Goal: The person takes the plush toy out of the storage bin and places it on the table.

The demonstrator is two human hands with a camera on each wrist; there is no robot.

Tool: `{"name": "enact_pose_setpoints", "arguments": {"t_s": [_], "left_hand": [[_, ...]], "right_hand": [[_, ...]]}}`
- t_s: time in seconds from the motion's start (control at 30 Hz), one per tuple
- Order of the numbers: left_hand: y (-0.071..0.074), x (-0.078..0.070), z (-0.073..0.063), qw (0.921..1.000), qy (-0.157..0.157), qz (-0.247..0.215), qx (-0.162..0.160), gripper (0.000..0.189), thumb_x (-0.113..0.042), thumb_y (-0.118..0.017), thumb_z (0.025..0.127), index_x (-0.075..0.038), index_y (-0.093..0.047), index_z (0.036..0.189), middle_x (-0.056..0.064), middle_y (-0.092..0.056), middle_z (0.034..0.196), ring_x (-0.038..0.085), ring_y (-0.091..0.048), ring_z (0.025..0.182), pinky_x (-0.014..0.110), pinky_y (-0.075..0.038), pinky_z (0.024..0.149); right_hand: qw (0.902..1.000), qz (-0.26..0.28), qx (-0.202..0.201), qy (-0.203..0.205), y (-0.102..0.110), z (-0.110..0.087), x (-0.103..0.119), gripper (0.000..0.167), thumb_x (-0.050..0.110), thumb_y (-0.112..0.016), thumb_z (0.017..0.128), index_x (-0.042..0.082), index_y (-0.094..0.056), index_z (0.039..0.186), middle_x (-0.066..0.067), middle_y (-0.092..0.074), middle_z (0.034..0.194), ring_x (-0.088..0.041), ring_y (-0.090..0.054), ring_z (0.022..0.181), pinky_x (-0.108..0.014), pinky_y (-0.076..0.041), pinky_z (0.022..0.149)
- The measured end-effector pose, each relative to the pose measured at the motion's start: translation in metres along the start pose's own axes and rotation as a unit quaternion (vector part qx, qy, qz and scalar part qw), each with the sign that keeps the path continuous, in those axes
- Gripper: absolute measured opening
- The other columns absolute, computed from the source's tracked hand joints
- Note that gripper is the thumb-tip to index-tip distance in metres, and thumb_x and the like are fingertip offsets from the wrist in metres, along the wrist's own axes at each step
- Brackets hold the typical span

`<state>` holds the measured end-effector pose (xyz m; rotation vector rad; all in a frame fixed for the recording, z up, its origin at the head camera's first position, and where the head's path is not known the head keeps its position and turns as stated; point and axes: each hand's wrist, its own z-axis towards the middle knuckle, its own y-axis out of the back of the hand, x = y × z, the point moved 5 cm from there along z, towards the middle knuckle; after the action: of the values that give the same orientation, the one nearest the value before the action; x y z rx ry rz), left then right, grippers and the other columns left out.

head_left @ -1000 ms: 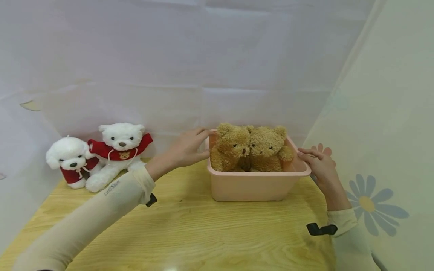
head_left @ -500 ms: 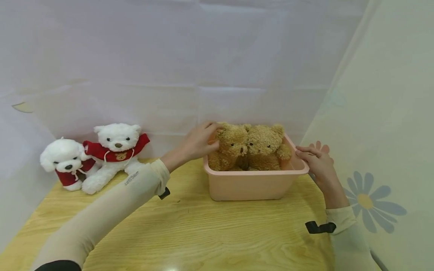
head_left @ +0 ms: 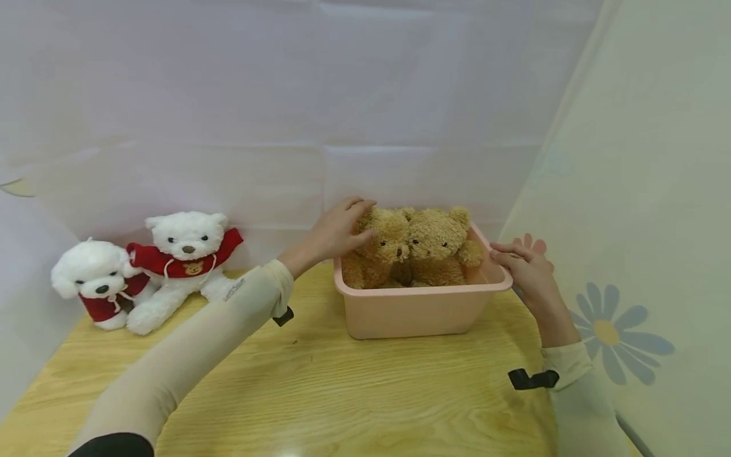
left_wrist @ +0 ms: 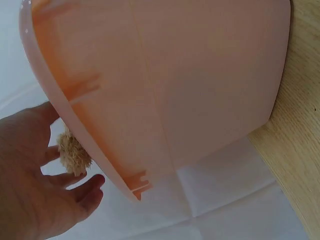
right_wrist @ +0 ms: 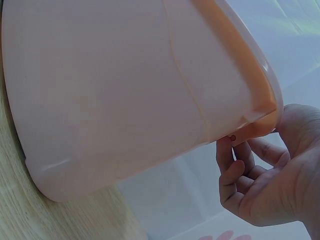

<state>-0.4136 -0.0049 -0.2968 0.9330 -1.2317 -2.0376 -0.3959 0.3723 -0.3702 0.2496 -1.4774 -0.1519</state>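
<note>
Soft, rather dim light spreads evenly over the head view, leaving one small white glare on the nearest visible part of the yellow wood-grained desk (head_left: 365, 393). Both wrist views look duller: greyish shadow dims the pink rectangular plastic box (left_wrist: 185, 85), and the right one is bluish.

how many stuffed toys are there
4: left brown bear and right brown bear in the bin, side by side; white bear and white dog on the table, left of it. The bin could hide more.
</note>
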Motion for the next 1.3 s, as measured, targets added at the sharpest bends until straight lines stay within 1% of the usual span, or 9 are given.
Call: {"name": "enact_pose_setpoints", "arguments": {"t_s": [0.1,0.23,0.43,0.53,0.67,0.7,0.8,0.97,1.3], "left_hand": [[-0.004,0.003,0.005,0.9997,0.001,-0.010,0.023,0.080,-0.051,-0.064,0.098,-0.018,-0.029,0.162,0.014,-0.033,0.159,0.032,-0.041,0.139,0.049,-0.037,0.110],[-0.009,0.005,0.010,0.9984,0.003,-0.023,0.051,0.085,-0.055,-0.065,0.096,-0.020,-0.026,0.163,0.012,-0.032,0.160,0.031,-0.039,0.140,0.049,-0.036,0.110],[-0.015,0.006,0.017,0.9966,0.006,-0.033,0.075,0.091,-0.059,-0.065,0.094,-0.016,-0.024,0.163,0.012,-0.034,0.160,0.031,-0.035,0.143,0.048,-0.031,0.114],[-0.018,0.006,0.020,0.9961,0.006,-0.037,0.080,0.095,-0.060,-0.067,0.092,-0.015,-0.023,0.163,0.013,-0.034,0.160,0.031,-0.034,0.144,0.046,-0.029,0.115],[-0.023,0.007,0.021,0.9961,0.008,-0.037,0.080,0.096,-0.060,-0.068,0.091,-0.013,-0.024,0.162,0.013,-0.035,0.159,0.031,-0.035,0.144,0.045,-0.030,0.115],[-0.024,0.007,0.021,0.9960,0.011,-0.040,0.079,0.096,-0.060,-0.068,0.091,-0.013,-0.025,0.162,0.013,-0.035,0.159,0.031,-0.035,0.143,0.046,-0.031,0.114],[-0.027,0.007,0.019,0.9953,0.025,-0.052,0.077,0.096,-0.061,-0.067,0.091,-0.013,-0.025,0.162,0.013,-0.035,0.159,0.032,-0.035,0.143,0.047,-0.033,0.113],[-0.026,0.004,0.016,0.9949,0.041,-0.061,0.070,0.092,-0.060,-0.067,0.092,-0.013,-0.027,0.161,0.014,-0.035,0.158,0.032,-0.036,0.143,0.049,-0.034,0.112],[-0.025,0.002,0.016,0.9973,0.025,-0.057,0.038,0.080,-0.047,-0.073,0.091,-0.013,-0.038,0.154,0.012,-0.046,0.150,0.029,-0.044,0.135,0.044,-0.040,0.108]], "right_hand": [[0.9999,-0.009,0.000,0.008,0.000,0.001,-0.001,0.064,0.036,-0.062,0.103,0.000,-0.044,0.153,-0.002,0.012,0.167,-0.024,0.009,0.152,-0.016,-0.051,0.079],[0.9999,-0.009,0.000,0.014,-0.001,0.001,-0.001,0.061,0.033,-0.061,0.104,0.000,-0.045,0.152,0.004,0.019,0.165,-0.020,0.013,0.151,-0.015,-0.050,0.081],[0.9999,-0.008,-0.003,0.012,0.000,-0.001,0.001,0.062,0.035,-0.061,0.104,0.000,-0.045,0.152,0.001,0.014,0.166,-0.017,0.011,0.151,-0.018,-0.052,0.078],[0.9998,-0.010,-0.007,0.013,0.000,0.000,0.002,0.060,0.033,-0.061,0.104,0.000,-0.045,0.152,0.000,0.014,0.166,-0.019,0.011,0.151,-0.018,-0.052,0.077],[0.9999,-0.008,-0.013,0.008,0.000,0.001,0.001,0.057,0.029,-0.060,0.105,-0.001,-0.045,0.151,-0.005,0.007,0.167,-0.027,0.003,0.152,-0.020,-0.053,0.073],[0.9999,-0.008,-0.014,0.006,0.000,0.001,0.002,0.057,0.028,-0.059,0.105,-0.001,-0.045,0.151,-0.007,0.004,0.168,-0.030,-0.002,0.152,-0.021,-0.054,0.072],[0.9998,-0.014,-0.016,0.001,-0.001,0.000,0.003,0.055,0.026,-0.059,0.105,-0.002,-0.045,0.151,-0.010,0.000,0.168,-0.032,-0.004,0.152,-0.020,-0.053,0.071],[0.9995,-0.025,-0.019,-0.002,-0.001,-0.001,0.006,0.053,0.022,-0.058,0.106,-0.003,-0.045,0.150,-0.011,0.003,0.167,-0.031,0.005,0.152,-0.019,-0.052,0.069],[0.9996,-0.022,-0.013,0.011,-0.002,-0.002,0.005,0.056,0.029,-0.059,0.105,-0.002,-0.047,0.150,-0.004,0.009,0.167,-0.022,0.010,0.151,-0.016,-0.052,0.072]]}}
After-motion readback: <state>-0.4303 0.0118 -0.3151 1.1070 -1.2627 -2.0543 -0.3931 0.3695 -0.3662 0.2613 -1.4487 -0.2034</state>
